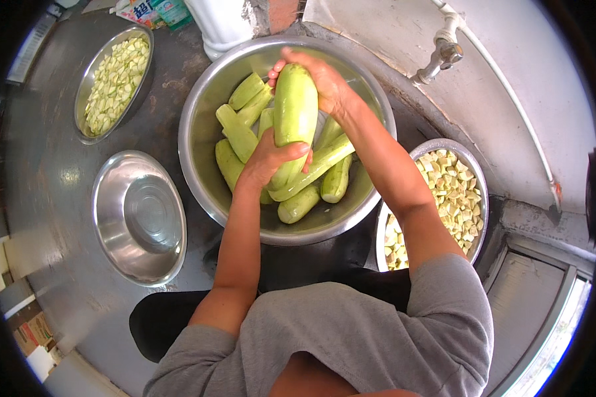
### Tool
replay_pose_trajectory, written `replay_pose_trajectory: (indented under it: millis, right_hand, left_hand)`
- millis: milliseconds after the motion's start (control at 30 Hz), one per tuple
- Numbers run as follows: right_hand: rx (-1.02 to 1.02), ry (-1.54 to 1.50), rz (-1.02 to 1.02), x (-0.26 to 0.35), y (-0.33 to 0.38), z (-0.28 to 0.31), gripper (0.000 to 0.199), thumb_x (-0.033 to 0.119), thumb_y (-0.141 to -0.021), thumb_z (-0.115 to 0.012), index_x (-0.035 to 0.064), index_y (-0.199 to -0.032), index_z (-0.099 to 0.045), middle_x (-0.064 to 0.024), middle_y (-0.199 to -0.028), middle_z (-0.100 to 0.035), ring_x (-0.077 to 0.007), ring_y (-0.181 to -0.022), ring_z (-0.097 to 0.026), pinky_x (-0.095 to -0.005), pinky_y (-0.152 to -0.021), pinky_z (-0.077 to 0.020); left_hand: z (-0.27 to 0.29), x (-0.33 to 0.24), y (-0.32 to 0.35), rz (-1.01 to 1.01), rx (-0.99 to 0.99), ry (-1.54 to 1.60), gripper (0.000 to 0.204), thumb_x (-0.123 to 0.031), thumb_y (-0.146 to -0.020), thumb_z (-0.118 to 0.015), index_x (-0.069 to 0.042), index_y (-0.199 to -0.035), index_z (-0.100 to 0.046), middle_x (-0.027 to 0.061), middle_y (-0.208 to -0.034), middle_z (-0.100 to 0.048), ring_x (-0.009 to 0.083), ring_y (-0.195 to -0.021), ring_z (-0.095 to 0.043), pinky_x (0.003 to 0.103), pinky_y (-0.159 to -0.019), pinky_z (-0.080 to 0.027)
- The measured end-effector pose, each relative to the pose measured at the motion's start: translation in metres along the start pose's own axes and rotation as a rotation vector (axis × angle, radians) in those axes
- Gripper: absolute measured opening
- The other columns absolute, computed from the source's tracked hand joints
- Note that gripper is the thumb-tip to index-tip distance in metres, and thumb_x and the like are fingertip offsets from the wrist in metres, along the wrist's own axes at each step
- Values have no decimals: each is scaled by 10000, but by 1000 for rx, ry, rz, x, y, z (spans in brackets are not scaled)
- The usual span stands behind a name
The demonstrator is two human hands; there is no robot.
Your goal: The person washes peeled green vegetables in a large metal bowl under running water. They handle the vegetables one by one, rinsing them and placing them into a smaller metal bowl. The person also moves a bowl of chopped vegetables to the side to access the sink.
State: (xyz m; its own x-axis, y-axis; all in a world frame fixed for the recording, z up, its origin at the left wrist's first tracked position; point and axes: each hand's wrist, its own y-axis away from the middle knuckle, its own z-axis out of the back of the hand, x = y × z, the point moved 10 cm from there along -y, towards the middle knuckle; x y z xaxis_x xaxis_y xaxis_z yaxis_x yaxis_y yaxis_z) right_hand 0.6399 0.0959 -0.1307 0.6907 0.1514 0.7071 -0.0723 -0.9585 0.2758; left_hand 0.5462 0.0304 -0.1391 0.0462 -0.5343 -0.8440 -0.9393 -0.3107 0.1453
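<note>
1. A large peeled pale green gourd (295, 106) is held upright above the middle of a big steel bowl (202, 126), in the upper centre of the frame.
2. The right hand (324, 83) grips the top of the gourd, fingers curled over its upper end and clamped on it.
3. The left hand (271, 159) holds the gourd's lower part, fingers wrapped around it from the left and closed on it.
4. Beneath the gourd, inside the big bowl, lie more peeled gourds and long halved pieces (311, 178), piled across one another.
5. To the right of the big bowl, at centre right, a smaller steel bowl (478, 178) holds pale diced cubes (453, 192); the right forearm crosses its left edge.
6. At centre left sits an empty steel bowl (139, 215), apart from the big bowl.
7. In the upper left, another steel bowl (81, 89) holds more diced pieces (116, 83).
8. All bowls rest on a grey floor (53, 185).
9. A metal tap (440, 59) juts from the white wall in the upper right.
10. Grey-clad knees fill the bottom centre.
</note>
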Motion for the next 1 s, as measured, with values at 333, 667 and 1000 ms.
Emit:
replay_pose_trajectory:
  millis: [333,667,1000]
  right_hand:
    - [-264,2120,-16,-45,-42,312,288,293,-843,-527,137,-1049,-654,-147,-987,-671,-313,-858,-648,-404,-771,-509]
    - [128,2052,-261,-110,-66,277,373,359,-766,-575,56,-954,-683,-178,-957,-670,-369,-906,-645,-440,-818,-505]
    - [-256,-6,-240,-61,-10,169,317,222,-907,-551,-56,-1057,-569,-170,-982,-641,-286,-903,-643,-410,-832,-545]
  left_hand:
    - [79,58,-10,148,-402,510,766,-712,-862,-311,-17,-1073,-556,100,-790,-616,213,-645,-614,352,-665,-551]
    - [116,69,8,144,-557,436,695,-591,-938,-275,8,-1210,-499,156,-942,-629,211,-717,-601,343,-675,-531]
    - [136,82,-23,91,-561,636,754,-676,-867,-365,-17,-1205,-500,137,-965,-613,277,-868,-601,411,-802,-503]
